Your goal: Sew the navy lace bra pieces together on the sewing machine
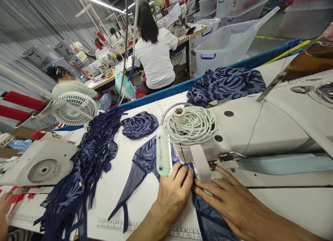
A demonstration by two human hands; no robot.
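A navy lace garment piece [147, 153] lies under the head of a white sewing machine [262, 119], with sheer panels and thin straps trailing left and toward me. My left hand [174, 189] is closed on the fabric just left of the needle area, fingers curled and pressed together. To the right, my right hand [229, 197] rests on the same piece with its fingers stretched out and spread, the tips close to the presser foot. The needle itself is hidden behind a pale guard [201, 163] and my fingers.
A long heap of navy lace pieces [91, 154] lies left, a small stack [140, 125] and larger pile [226, 83] behind. Coiled pale cord [191, 125] sits on the machine. A co-worker's hand [5, 201] is far left. Ruler markings [111, 224] run along the table front.
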